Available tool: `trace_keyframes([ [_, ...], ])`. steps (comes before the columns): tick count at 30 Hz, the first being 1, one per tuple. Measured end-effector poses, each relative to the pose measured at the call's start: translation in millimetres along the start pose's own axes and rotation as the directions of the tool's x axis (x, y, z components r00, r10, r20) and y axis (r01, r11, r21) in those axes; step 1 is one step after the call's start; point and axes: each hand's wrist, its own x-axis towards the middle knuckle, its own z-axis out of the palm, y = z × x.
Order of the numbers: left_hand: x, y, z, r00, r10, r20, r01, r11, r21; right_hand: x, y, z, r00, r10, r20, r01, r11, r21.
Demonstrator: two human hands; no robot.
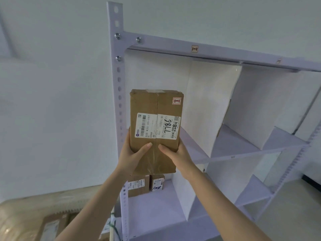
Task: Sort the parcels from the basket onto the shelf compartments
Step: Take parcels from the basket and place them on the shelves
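A brown cardboard parcel [149,105] with a white shipping label marked 7786 and a small red-edged tag is raised in front of the top left compartment of the white shelf [217,53]. My left hand [133,152] grips its lower left edge, thumb on the front. My right hand [175,153] grips its lower right edge. The beam above that compartment carries a small tag [194,49] with the same mark. Two smaller parcels [139,185] [157,184] stand in the left compartment one level below. The basket [26,218] is at lower left with parcels in it.
White divider panels [208,105] split each shelf level into compartments running to the right. The perforated upright post [119,101] stands just left of the parcel. A pale wall is behind and to the left.
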Motion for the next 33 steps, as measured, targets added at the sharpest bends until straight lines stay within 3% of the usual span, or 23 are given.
trace_keyframes([
  [8,1,-36,-1,1.000,-0.008,-0.010,0.008,0.999,0.053,8,43,5,0.997,0.074,0.029,-0.074,0.997,0.011],
  [33,21,-69,14,0.984,-0.027,-0.175,0.055,0.986,0.160,47,77,-4,0.996,0.039,0.079,-0.044,0.997,0.066],
])
